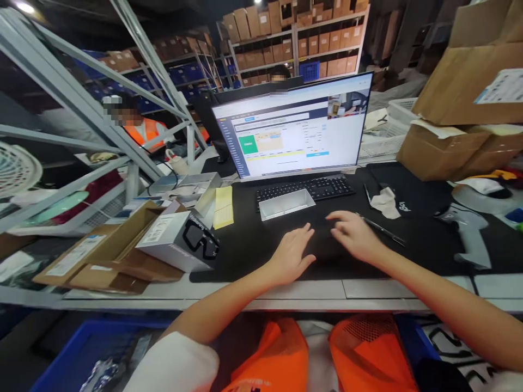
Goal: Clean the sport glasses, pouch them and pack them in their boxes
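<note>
Both of my hands lie flat on a black desk mat (245, 239), fingers stretched out. My left hand (292, 253) and my right hand (353, 234) rest on a dark flat thing (322, 242) that I cannot make out against the mat. A small open grey box (286, 204) sits just beyond them, in front of a black keyboard (304, 189). Behind the keyboard stands a monitor (292, 128) showing a form page. A black pen (382, 230) lies right of my right hand.
A white goggles box (180, 239) rests on open cardboard boxes (102, 256) at left, near a yellow pad (223, 207). A grey barcode scanner (469, 228) and stacked cartons (461, 109) are at right. Other people sit behind the metal shelving (81, 103). A blue bin (90, 354) is below.
</note>
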The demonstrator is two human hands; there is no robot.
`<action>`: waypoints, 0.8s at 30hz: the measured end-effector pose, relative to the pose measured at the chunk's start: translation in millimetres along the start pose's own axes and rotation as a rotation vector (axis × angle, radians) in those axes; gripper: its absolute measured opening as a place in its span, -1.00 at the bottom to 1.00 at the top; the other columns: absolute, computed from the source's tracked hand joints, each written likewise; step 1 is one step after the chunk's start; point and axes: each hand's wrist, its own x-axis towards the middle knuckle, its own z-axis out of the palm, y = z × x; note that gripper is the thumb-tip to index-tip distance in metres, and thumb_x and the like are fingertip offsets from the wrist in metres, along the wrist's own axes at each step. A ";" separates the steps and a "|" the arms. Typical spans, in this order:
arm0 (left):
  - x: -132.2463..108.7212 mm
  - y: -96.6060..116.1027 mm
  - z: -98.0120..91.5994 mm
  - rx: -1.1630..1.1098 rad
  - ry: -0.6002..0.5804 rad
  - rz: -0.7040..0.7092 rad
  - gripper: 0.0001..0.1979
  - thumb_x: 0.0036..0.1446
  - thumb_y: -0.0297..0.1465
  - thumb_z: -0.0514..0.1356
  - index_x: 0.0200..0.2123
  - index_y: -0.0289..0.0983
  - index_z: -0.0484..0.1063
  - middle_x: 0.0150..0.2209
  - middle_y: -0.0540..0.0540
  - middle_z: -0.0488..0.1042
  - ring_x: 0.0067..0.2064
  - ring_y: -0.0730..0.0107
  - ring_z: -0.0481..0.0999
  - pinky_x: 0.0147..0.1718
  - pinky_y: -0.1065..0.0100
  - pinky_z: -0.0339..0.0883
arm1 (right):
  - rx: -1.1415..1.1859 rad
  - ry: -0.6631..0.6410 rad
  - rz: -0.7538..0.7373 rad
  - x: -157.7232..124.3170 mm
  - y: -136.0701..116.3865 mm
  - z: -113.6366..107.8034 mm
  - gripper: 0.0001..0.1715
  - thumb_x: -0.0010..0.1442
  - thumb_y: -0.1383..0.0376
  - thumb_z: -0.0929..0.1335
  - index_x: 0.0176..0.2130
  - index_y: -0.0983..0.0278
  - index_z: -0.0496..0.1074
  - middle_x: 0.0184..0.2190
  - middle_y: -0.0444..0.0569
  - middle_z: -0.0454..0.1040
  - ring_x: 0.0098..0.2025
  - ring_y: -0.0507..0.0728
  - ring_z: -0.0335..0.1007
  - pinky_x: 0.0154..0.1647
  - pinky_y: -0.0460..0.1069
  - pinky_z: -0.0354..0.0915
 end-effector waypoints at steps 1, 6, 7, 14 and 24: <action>0.1 3.2 -3.2 0.034 -0.043 0.002 -0.38 0.39 -0.17 0.05 0.41 -0.27 0.03 0.46 -0.35 0.06 0.43 -0.07 0.16 0.35 -0.12 0.13 | 0.015 0.030 0.067 -12.0 14.0 -8.5 -0.59 0.33 0.13 0.28 -0.51 0.22 0.37 0.06 0.09 0.53 0.13 0.32 0.42 0.21 0.28 0.22; 11.0 16.9 -19.6 0.134 -0.106 0.094 -0.46 0.35 -0.26 0.10 0.37 -0.17 0.22 0.48 -0.32 0.02 0.44 -0.18 0.12 0.30 -0.18 0.17 | 0.210 0.080 0.373 -33.3 28.4 -22.0 -0.51 0.28 -0.06 0.30 -0.51 0.20 0.31 0.12 0.08 0.51 0.12 0.36 0.44 0.20 0.31 0.27; 17.0 17.8 -24.1 0.129 -0.113 0.144 -0.44 0.32 -0.25 0.14 0.36 -0.15 0.24 0.48 -0.31 0.01 0.45 -0.22 0.08 0.30 -0.21 0.15 | 0.216 0.078 0.344 -24.7 16.8 -19.4 -0.51 0.29 -0.06 0.30 -0.50 0.20 0.32 0.14 0.08 0.49 0.15 0.36 0.42 0.23 0.32 0.25; 28.8 -5.7 -46.1 -0.018 0.155 0.280 -0.37 0.10 -0.13 0.34 0.18 -0.32 0.45 0.26 -0.33 0.38 0.39 -0.10 0.17 0.38 -0.02 0.13 | -0.012 -0.047 -0.191 69.9 -86.2 6.1 -0.61 0.41 0.13 0.23 -0.37 0.20 0.47 0.32 0.00 0.33 0.47 0.39 -0.06 0.39 0.56 -0.22; -21.9 -21.8 -46.1 -0.071 0.420 0.299 -0.56 0.18 -0.27 0.29 0.10 -0.29 0.46 0.22 -0.30 0.43 0.25 0.13 0.40 0.28 0.07 0.28 | 0.413 -0.035 0.248 46.7 -22.3 9.6 -0.38 0.24 -0.25 0.28 -0.45 0.19 0.46 -0.20 0.07 0.58 -0.13 0.28 0.49 0.04 0.19 0.38</action>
